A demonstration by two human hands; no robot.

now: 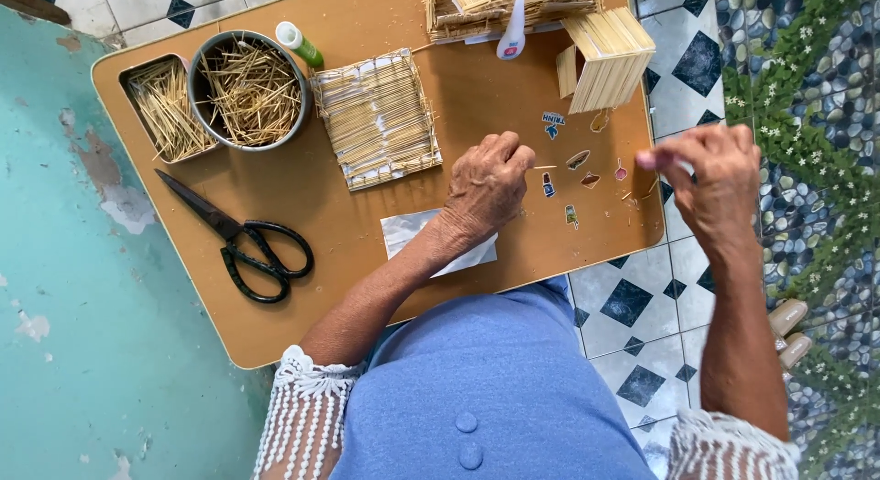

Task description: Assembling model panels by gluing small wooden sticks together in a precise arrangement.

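Observation:
My left hand (488, 182) rests on the brown board (302, 196), fingers curled, pinching a thin toothpick (544, 167) whose tip points right. My right hand (710, 173) hovers past the board's right edge, fingertips pinched together on something very small that I cannot make out. Between the hands lie several small coloured stickers (576, 173). A white paper slip (403, 232) lies under my left wrist.
Black scissors (243, 237) lie at the left. A metal bowl (249, 90) and a tray (165, 109) hold toothpicks. A woven stick mat (378, 118), a green-capped glue tube (299, 43), a white glue bottle (511, 31) and stick-built house parts (605, 58) sit further back.

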